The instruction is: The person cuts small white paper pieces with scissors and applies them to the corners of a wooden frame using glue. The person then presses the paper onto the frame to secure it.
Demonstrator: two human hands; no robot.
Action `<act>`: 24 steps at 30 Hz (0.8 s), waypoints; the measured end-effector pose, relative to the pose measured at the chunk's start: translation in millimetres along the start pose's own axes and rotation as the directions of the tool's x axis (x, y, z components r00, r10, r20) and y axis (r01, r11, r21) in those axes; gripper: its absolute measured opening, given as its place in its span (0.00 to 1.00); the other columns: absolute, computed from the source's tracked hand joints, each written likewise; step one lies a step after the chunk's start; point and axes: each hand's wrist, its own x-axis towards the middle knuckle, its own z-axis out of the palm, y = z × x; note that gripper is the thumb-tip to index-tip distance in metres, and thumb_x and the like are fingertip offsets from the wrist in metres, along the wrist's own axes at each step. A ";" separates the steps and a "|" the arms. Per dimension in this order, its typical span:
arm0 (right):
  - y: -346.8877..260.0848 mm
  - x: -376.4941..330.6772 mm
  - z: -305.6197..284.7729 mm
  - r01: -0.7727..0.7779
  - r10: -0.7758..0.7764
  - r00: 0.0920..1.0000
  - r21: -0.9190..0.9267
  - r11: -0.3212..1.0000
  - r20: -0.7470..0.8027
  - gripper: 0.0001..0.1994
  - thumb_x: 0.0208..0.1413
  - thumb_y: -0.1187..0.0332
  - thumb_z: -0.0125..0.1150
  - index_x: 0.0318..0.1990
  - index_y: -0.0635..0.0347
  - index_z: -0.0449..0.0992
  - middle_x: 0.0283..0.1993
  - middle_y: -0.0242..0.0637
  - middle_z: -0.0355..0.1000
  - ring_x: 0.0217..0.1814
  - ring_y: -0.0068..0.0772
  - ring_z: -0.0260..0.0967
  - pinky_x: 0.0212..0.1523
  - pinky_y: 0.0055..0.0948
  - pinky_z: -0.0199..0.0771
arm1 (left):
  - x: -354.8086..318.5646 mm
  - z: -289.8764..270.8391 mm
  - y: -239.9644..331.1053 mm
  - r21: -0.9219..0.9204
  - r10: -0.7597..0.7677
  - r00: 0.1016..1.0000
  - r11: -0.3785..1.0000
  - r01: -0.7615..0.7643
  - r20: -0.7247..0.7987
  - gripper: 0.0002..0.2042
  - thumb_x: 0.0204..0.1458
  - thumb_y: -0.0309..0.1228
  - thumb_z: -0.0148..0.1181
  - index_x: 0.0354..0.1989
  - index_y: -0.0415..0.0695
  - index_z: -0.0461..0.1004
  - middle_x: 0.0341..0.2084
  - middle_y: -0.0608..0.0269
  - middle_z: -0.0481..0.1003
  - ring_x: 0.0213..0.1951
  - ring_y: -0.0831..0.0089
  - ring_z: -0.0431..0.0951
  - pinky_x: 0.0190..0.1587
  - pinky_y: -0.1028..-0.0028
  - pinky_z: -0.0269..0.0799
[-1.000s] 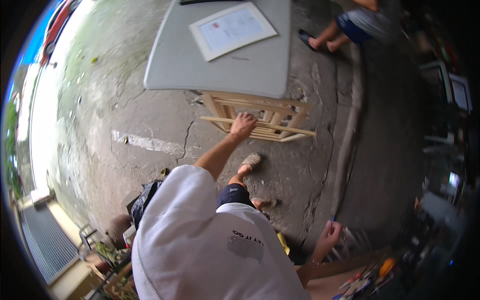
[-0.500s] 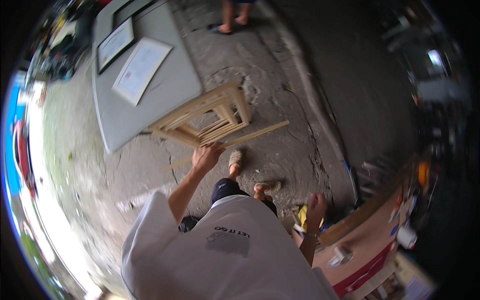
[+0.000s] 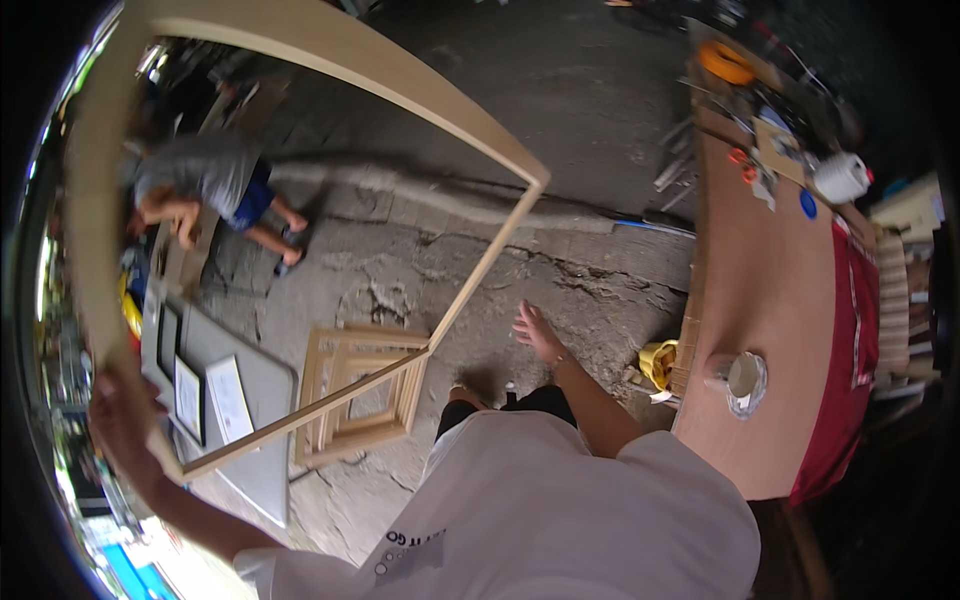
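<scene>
A large, bare wooden picture frame is held up and tilted in front of me, its bars crossing the left half of the view. My left hand is closed round its left bar, near the lower left corner. My right hand is held out above the floor with fingers spread, apart from the frame and holding nothing. Beyond the frame's lower bar, a stack of smaller wooden frames leans by the grey table. A white-edged framed sheet and a black-edged one lie on that table.
To my right stands a workbench with a roll of tape, a white spool, orange-handled scissors and red cloth. A yellow bag sits beside it. Another person bends over at the far left.
The wooden frame has come up from beside the stack, gripped by my left hand, and now spreads across the view. My right hand has opened. The view has swung toward the workbench.
</scene>
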 end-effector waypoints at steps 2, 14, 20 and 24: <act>-43.9 17.9 2.8 0.086 -0.095 0.994 0.126 0.988 0.063 0.50 0.62 0.25 0.40 0.77 0.58 0.49 0.78 0.51 0.51 0.79 0.48 0.52 0.74 0.51 0.52 | 31.1 -10.1 24.5 -0.055 0.059 0.996 0.996 -0.063 -0.065 0.26 0.67 0.52 0.52 0.60 0.41 0.71 0.40 0.59 0.78 0.34 0.77 0.79 0.32 0.76 0.77; -253.1 41.1 -110.3 0.678 -0.594 0.717 0.560 0.476 -0.364 0.41 0.66 0.30 0.38 0.48 0.67 0.76 0.32 0.42 0.77 0.33 0.34 0.78 0.40 0.35 0.80 | 357.8 225.1 44.6 -0.254 -0.010 0.992 0.966 0.043 0.129 0.35 0.64 0.66 0.42 0.69 0.53 0.66 0.46 0.70 0.71 0.43 0.72 0.64 0.50 0.69 0.60; -235.1 -126.3 -181.6 0.772 -0.232 0.366 0.155 0.617 -0.901 0.26 0.69 0.48 0.56 0.56 0.65 0.72 0.38 0.36 0.73 0.32 0.26 0.74 0.32 0.26 0.79 | 384.8 580.4 74.2 -0.362 0.167 0.790 0.929 0.074 0.589 0.35 0.59 0.66 0.54 0.60 0.47 0.70 0.47 0.65 0.71 0.39 0.71 0.67 0.47 0.69 0.63; -189.7 -228.7 -186.8 0.711 -0.124 0.000 -0.087 0.698 -0.992 0.20 0.71 0.54 0.53 0.53 0.65 0.73 0.34 0.32 0.74 0.29 0.22 0.71 0.28 0.23 0.76 | 321.6 774.4 156.5 -0.437 0.363 0.416 0.895 0.096 0.834 0.29 0.63 0.54 0.58 0.65 0.47 0.70 0.52 0.62 0.76 0.41 0.72 0.73 0.48 0.69 0.66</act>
